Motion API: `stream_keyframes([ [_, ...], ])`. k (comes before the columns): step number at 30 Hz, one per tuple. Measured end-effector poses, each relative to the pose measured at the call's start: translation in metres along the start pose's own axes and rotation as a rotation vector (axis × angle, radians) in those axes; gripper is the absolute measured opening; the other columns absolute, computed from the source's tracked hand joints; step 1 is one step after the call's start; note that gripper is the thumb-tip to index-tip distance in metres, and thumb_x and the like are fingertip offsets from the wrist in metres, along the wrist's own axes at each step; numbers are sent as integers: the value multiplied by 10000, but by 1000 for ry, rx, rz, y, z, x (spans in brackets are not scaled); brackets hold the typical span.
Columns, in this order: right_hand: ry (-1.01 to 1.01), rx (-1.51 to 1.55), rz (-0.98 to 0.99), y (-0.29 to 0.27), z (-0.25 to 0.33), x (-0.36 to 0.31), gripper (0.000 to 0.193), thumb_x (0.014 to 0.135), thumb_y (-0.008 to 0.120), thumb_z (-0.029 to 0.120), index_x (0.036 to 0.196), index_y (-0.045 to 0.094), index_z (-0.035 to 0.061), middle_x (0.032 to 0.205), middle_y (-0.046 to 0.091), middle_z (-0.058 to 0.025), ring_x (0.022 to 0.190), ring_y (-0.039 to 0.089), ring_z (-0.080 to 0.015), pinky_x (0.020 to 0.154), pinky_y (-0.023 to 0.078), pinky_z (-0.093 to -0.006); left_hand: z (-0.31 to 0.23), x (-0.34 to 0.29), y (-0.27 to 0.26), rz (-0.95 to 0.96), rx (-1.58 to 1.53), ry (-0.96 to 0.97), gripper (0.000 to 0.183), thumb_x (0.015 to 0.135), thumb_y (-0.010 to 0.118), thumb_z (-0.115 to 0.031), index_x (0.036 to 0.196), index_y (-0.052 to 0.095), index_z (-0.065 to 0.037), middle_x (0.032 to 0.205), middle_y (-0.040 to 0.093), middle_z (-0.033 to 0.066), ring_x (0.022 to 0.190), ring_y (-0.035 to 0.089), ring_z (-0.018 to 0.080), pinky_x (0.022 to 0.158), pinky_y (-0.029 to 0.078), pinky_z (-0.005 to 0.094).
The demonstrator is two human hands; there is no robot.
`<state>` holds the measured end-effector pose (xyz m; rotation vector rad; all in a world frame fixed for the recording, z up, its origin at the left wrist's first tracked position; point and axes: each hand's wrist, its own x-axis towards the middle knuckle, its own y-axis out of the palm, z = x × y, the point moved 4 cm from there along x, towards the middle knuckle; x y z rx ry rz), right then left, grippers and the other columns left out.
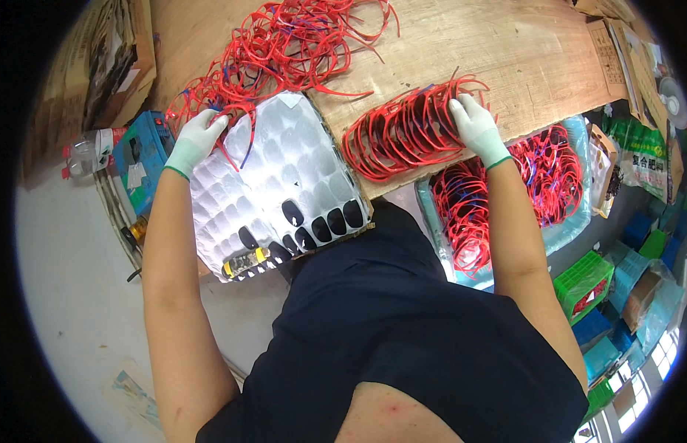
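Note:
My left hand (199, 139), in a white glove with a green cuff, is closed on a red glasses frame (253, 124) by the white moulded tray (288, 140). Dark lenses (334, 221) lie along the tray's near edge, with a small yellow-and-dark cylindrical thing (246, 262) among them. On the wooden table stands a long row of red sunglasses (402, 133) packed upright. My right hand (476, 129), gloved alike, closes on the sunglasses at the row's right end; its fingertips are partly hidden.
A tangled heap of red frames (284, 52) covers the table's far left. At my right, a light-blue crate (576, 173) holds more red glasses. A blue basket (140, 162) and a plastic bottle (83, 156) stand at the left. Stacked cardboard (125, 66) rises beyond them. A green crate (583, 284) sits lower right.

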<state>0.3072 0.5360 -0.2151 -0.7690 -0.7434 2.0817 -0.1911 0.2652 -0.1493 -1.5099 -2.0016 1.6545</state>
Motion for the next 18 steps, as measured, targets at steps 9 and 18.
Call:
stream_keyframes([
  [9, -23, 50, 40, 2, 33, -3, 439, 1031, 545, 374, 1237, 674, 9, 1158, 707, -251, 1130, 670, -386, 975, 501, -424, 9, -31, -63, -286, -464, 79, 324, 998, 676, -285, 1048, 710, 34, 926, 721, 29, 865, 635, 103, 802, 492, 265],
  [18, -64, 27, -226, -11, 54, -21, 363, 1024, 596, 317, 1195, 704, 16, 1076, 750, -210, 1007, 725, -282, 921, 531, -381, -55, -180, -95, -693, -384, 154, 634, 932, 750, -126, 1425, 399, 66, 1192, 704, 194, 962, 723, 222, 893, 574, 311],
])
